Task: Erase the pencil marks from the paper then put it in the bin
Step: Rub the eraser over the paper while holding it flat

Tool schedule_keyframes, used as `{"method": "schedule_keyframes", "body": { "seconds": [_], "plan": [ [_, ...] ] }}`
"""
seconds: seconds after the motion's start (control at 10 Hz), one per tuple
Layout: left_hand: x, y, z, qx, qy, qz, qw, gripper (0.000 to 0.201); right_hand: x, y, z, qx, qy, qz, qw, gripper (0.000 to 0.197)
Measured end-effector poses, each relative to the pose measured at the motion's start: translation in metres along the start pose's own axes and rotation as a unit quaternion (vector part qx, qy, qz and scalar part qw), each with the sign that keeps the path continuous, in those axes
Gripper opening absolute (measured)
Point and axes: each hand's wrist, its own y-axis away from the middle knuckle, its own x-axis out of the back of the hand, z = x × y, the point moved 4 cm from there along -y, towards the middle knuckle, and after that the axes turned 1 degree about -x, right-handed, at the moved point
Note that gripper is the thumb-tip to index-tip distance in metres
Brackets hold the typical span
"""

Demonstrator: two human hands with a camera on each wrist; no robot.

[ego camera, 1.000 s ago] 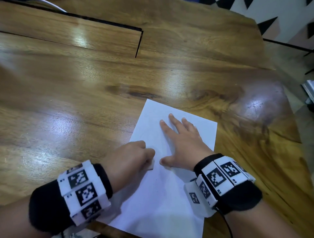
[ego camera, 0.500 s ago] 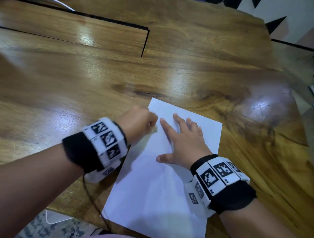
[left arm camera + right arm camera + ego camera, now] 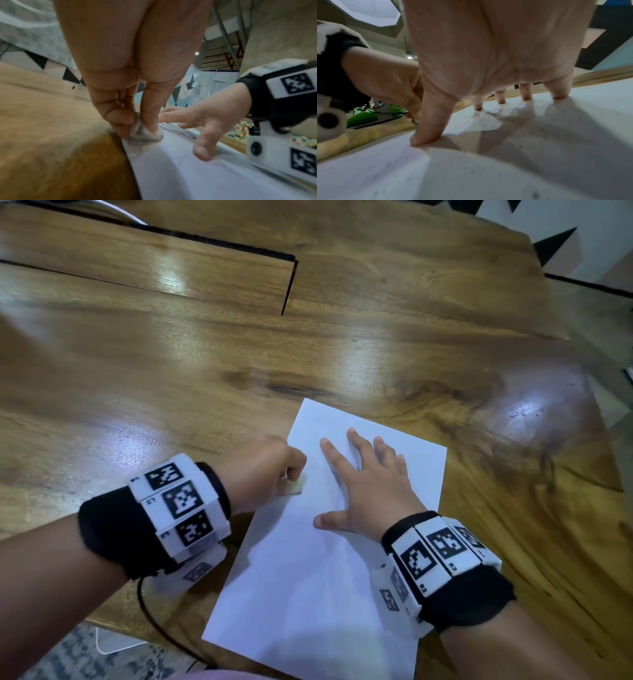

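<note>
Paper (image 3: 308,577), a plain white sheet, lies flat and slightly askew on the wooden table (image 3: 137,371), its near corner reaching the table's near edge. Faint pencil lines (image 3: 178,130) show on it in the left wrist view, running toward the right hand, and small dark specks are scattered over the sheet in the right wrist view. The left hand (image 3: 263,470) sits at the sheet's left edge with its fingers curled, thumb and fingertips pinching a small whitish eraser (image 3: 293,486) whose lower face presses on the paper just inside that edge. The right hand (image 3: 370,491) lies palm down on the far half of the sheet, fingers straight and spread apart, the fingertips (image 3: 526,96) and thumb touching the paper. Both wrists wear black bands with white blocks printed in black-and-white square patterns. A black cable (image 3: 154,625) hangs from the left band over the table's near edge.
</note>
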Motion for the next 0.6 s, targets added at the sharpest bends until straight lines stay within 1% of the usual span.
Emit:
{"method": "schedule_keyframes", "body": {
  "seconds": [0.1, 0.2, 0.3, 0.4, 0.5, 0.6],
  "plan": [
    [0.009, -0.009, -0.002, 0.014, 0.030, 0.048, 0.998, 0.008, 0.000, 0.000, 0.000, 0.001, 0.000, 0.003, 1.000, 0.111],
    [0.012, -0.028, -0.006, 0.012, 0.037, 0.091, 0.995, 0.006, 0.000, 0.001, 0.000, -0.002, -0.002, 0.001, 1.000, 0.111],
    [0.007, -0.021, -0.006, -0.004, 0.018, 0.098, 0.995, 0.007, 0.001, 0.001, 0.000, -0.003, 0.001, -0.003, 1.000, 0.111],
    [-0.001, 0.002, -0.009, -0.018, 0.001, 0.072, 0.997, 0.013, 0.000, 0.000, 0.000, -0.003, -0.001, -0.003, 1.000, 0.110],
    [-0.001, 0.009, -0.009, -0.018, 0.002, 0.032, 0.999, 0.011, 0.000, 0.000, 0.000, -0.003, -0.001, -0.002, 1.000, 0.111],
    [0.015, -0.014, -0.006, 0.011, 0.029, 0.075, 0.997, 0.012, 0.000, 0.000, 0.000, -0.002, -0.001, 0.002, 1.000, 0.111]
  ]
}}
